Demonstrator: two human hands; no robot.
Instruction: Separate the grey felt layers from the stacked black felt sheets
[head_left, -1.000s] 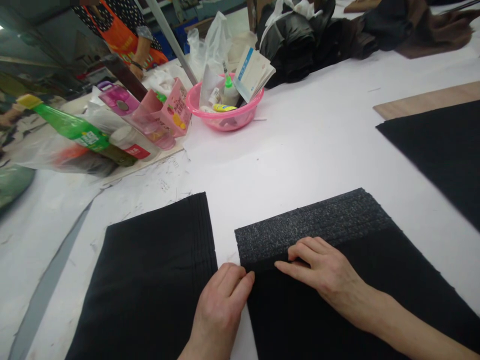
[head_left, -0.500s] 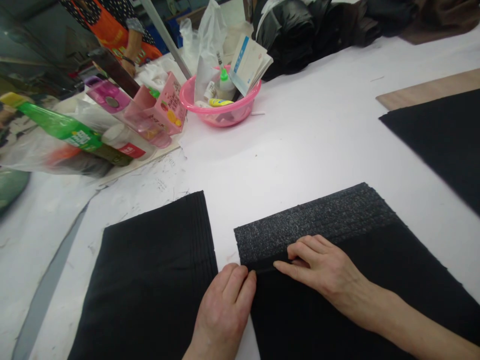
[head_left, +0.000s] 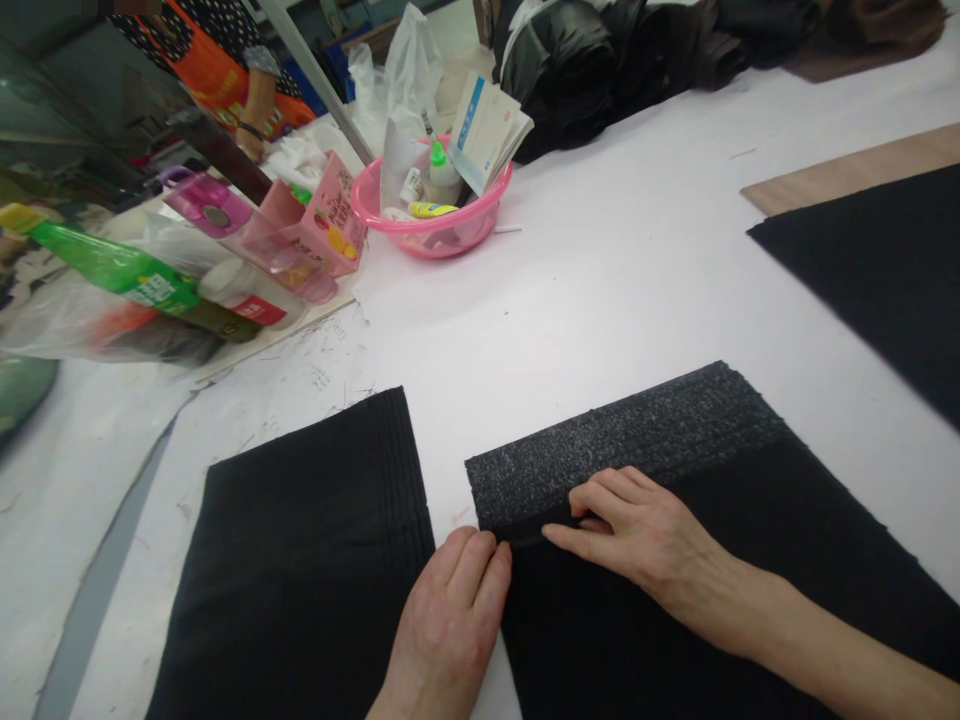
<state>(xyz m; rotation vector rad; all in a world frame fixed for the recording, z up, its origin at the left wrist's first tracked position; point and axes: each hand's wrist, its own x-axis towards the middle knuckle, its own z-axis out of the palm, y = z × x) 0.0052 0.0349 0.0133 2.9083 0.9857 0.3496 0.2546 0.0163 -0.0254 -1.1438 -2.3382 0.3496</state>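
Two stacks of black knit fabric pieces lie on the white table. My right hand rests on the right stack, fingers curled and pinching the top layer where the black cloth meets its grey speckled band. My left hand sits at that stack's left edge, fingers bent and pressed together against the cloth. The left stack lies untouched beside my left hand.
A pink basin with small bottles and a booklet stands at the back. Left of it are a pink carton, a green bottle and plastic bags. Another black fabric piece lies far right, and dark cloth piles sit behind. Another person stands top left.
Both hands have hardly moved. My left fingers have slid a little closer to the stack's edge; the view shifted slightly.
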